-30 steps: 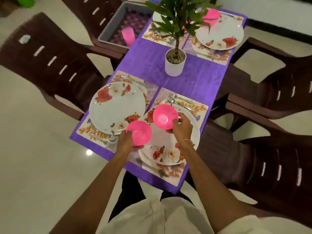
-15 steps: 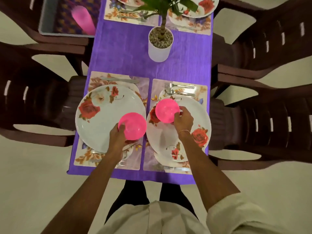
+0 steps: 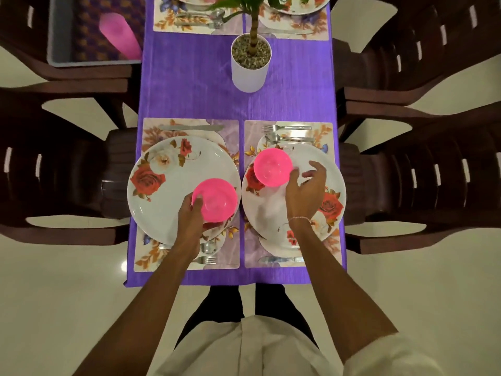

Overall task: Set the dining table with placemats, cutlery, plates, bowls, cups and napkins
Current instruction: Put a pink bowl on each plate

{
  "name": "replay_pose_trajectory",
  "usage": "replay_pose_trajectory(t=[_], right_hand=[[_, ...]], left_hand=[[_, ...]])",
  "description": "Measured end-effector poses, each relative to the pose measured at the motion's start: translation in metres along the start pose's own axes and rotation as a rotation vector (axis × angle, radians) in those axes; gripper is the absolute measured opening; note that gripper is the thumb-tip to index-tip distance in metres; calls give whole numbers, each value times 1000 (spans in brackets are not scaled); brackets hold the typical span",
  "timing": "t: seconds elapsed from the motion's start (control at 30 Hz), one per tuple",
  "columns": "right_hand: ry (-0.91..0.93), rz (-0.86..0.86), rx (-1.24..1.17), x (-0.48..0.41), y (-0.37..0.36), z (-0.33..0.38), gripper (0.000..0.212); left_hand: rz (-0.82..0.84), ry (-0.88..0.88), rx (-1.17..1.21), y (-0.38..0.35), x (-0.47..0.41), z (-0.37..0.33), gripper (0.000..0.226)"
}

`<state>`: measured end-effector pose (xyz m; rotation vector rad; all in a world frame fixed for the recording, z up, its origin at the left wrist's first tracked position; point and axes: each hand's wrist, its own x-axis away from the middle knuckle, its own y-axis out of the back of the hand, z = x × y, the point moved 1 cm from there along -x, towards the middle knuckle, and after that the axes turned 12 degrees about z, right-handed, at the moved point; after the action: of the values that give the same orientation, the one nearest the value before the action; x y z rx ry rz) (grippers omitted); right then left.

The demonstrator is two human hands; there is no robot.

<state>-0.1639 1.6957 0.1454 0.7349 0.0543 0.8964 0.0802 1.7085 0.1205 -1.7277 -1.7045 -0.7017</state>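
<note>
Two white rose-patterned plates lie on floral placemats at the near end of the purple table. On the left plate (image 3: pixel 168 191), my left hand (image 3: pixel 191 221) grips the near rim of a pink bowl (image 3: pixel 215 200). A second pink bowl (image 3: pixel 272 167) sits on the right plate (image 3: pixel 271 213). My right hand (image 3: pixel 306 189) hovers just right of that bowl, fingers loosely spread and holding nothing. A knife (image 3: pixel 189 128) lies above the left plate, a fork and spoon (image 3: pixel 287 132) above the right one.
A white pot with a plant (image 3: pixel 250 63) stands mid-table. A grey tray with a pink cup (image 3: pixel 119 36) rests on the far left chair. Dark brown chairs (image 3: pixel 420 172) flank both sides. Two more place settings (image 3: pixel 198 17) lie at the far end.
My right hand has let go of its bowl, which now rests on the right plate. My left hand has carried its bowl over the left plate. The view shifted to straight above the table.
</note>
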Motion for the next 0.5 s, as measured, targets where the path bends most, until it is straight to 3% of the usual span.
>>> replay_pose_trajectory(t=[0.1,0.23,0.5], right_hand=[[207,311,8,33,-7,10,11],[217,735,73,63,-41,20,31],[143,742,270,74,-81,21,41]], left_hand=[[-15,-4,1,-2,-1,-3,36],[-15,-64,-56,2,-1,-8,39],[-31,-87,-339,35,3,5,40]])
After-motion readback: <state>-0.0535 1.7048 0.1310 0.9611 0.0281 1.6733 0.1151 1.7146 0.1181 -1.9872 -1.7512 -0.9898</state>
